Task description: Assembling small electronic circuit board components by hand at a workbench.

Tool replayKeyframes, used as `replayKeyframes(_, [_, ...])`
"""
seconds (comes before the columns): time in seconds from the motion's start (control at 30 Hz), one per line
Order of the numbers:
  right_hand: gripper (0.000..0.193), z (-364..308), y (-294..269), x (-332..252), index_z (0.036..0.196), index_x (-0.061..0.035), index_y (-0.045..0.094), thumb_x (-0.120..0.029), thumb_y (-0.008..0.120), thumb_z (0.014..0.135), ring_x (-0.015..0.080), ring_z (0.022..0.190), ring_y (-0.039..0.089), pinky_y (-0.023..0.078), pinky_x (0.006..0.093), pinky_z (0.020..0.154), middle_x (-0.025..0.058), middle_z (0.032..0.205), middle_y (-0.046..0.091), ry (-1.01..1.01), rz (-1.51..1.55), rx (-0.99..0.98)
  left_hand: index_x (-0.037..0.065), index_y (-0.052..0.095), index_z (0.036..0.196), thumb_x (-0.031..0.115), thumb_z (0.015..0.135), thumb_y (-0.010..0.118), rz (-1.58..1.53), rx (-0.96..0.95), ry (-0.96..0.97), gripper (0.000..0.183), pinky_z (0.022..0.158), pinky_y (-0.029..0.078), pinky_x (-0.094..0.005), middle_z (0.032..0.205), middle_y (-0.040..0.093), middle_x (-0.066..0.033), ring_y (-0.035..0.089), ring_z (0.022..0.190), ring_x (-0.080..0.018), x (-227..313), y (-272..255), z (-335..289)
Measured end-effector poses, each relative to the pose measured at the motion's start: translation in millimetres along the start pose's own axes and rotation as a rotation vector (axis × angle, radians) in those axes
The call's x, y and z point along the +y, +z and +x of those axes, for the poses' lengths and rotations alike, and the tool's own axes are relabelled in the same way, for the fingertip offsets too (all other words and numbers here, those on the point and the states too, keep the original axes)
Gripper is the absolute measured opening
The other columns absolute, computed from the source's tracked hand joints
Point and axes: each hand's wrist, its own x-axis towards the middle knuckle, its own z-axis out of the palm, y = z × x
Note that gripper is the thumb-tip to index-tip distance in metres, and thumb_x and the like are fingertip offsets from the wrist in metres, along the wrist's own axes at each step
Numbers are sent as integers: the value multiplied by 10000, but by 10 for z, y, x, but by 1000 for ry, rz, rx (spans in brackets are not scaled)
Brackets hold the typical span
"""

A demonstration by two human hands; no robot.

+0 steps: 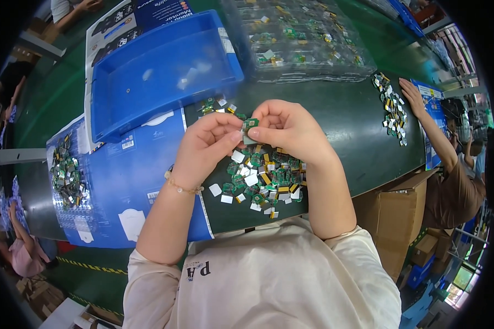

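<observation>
Between both hands, above the dark green table (340, 115), is a small green circuit board (250, 124) with a pale part at its lower end. My left hand (211, 140), a beaded bracelet at its wrist, pinches the board's left side with thumb and fingertips. From the other side my right hand (285, 129) grips it, thumb across its front. Just below lies a loose pile of small circuit boards (277, 178) with white, yellow and green pieces. A few more boards (208, 105) lie behind my left hand, near the blue bin.
A blue plastic bin (164, 107) stands at the back left on blue printed cardboard (132, 183). Stacked clear trays (307, 41) hold boards behind my hands. More board piles lie left (68, 172) and right (391, 107), the latter beside a co-worker's hand (414, 96). A cardboard box (389, 219) stands right.
</observation>
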Motion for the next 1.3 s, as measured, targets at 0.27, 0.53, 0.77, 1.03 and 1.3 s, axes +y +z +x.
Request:
replayKeyframes(0.27, [85, 13, -26, 76, 815, -20, 589, -52, 668, 808, 14, 640, 534, 413, 163, 561, -31, 718, 595, -96, -352, 27, -5, 621, 1089, 78, 878, 582, -78, -19, -140, 230, 679, 513, -209, 949, 661, -85, 630, 774, -112, -83, -102, 39])
replayKeyframes(0.53, [88, 13, 50, 61, 833, -7, 599, -81, 648, 831, 15, 642, 527, 422, 166, 573, -21, 723, 604, -46, -195, 98, -14, 581, 1132, 170, 922, 539, -254, -78, -226, 283, 697, 526, -228, 967, 660, -130, 659, 839, -179, -58, -126, 25])
replayKeyframes(0.77, [157, 38, 144, 110, 755, -17, 605, -131, 712, 768, 20, 531, 424, 353, 196, 474, -34, 611, 520, -160, -220, 233, 3, 574, 1141, 181, 926, 533, -300, -59, -203, 282, 705, 530, -239, 957, 661, -130, 660, 835, -181, -107, -138, 31])
replayKeyframes(1.03, [146, 13, 167, 48, 784, -17, 615, -121, 715, 761, 35, 551, 428, 356, 198, 492, -16, 681, 522, -216, -428, 288, 8, 572, 1143, 187, 928, 530, -325, -49, -217, 283, 711, 529, -232, 954, 662, -121, 657, 830, -170, -93, -121, 40])
replayKeyframes(1.3, [194, 16, 199, 32, 771, -31, 600, -171, 730, 736, 112, 546, 495, 407, 247, 497, 37, 689, 550, -350, -618, 351, 10, 563, 1156, 194, 931, 525, -326, -22, -178, 293, 716, 526, -226, 963, 659, -108, 649, 825, -149, -107, -113, 40])
